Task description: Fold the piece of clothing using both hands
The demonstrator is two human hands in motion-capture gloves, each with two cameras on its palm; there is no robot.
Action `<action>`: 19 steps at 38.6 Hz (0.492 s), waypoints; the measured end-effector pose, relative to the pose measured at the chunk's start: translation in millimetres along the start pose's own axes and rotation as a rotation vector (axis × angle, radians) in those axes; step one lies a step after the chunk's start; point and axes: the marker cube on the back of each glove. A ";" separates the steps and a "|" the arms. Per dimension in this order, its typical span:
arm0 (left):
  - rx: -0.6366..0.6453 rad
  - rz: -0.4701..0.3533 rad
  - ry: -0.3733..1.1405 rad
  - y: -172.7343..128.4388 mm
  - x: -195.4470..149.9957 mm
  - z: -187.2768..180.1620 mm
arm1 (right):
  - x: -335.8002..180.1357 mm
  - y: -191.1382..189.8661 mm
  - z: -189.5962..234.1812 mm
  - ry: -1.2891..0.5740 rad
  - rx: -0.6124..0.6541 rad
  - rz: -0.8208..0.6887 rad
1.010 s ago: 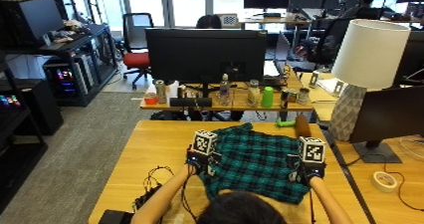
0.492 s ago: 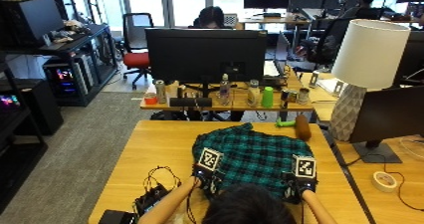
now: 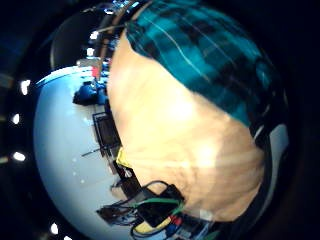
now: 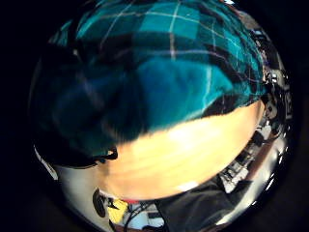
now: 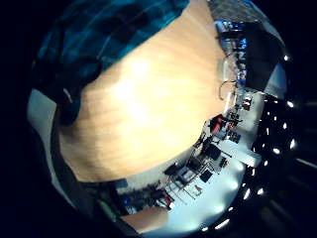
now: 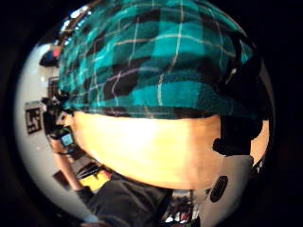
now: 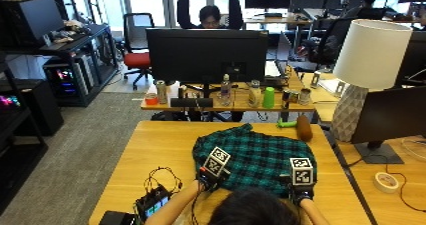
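Note:
A teal and black plaid garment (image 7: 256,152) lies bunched on the wooden table (image 7: 153,145), in front of the person. My left hand (image 7: 209,176) is at the garment's near left edge and my right hand (image 7: 300,186) at its near right corner. In the right thumb side palm view a gloved finger (image 6: 236,124) curls over the cloth's hem (image 6: 156,109). In the left thumb side palm view the plaid cloth (image 4: 164,72) fills the picture close to the palm, with dark fingers (image 4: 63,121) wrapped at its edge. Each hand pinches the near edge.
A black device with coiled cables (image 7: 154,201) lies on the table left of my left hand. A brown bottle (image 7: 303,127) lies beyond the garment's far right corner. A white lamp (image 7: 363,80), a dark monitor (image 7: 393,116) and a tape roll (image 7: 385,182) stand at the right.
Both hands have slid from the middle of the garment back toward the person, to its near edge. The garment now lies more gathered, with its near edge drawn in.

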 end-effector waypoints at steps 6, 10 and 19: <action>-0.065 0.008 0.018 10.7 -7.1 -8.1 | 3.4 5.7 -8.6 -0.052 -0.009 -0.019; -0.114 0.030 0.041 29.0 -16.5 -29.1 | 9.6 18.9 -20.6 -0.087 -0.043 -0.054; -0.128 0.144 0.051 16.1 -31.1 -50.4 | 22.2 66.4 -75.5 -0.062 -0.011 -0.092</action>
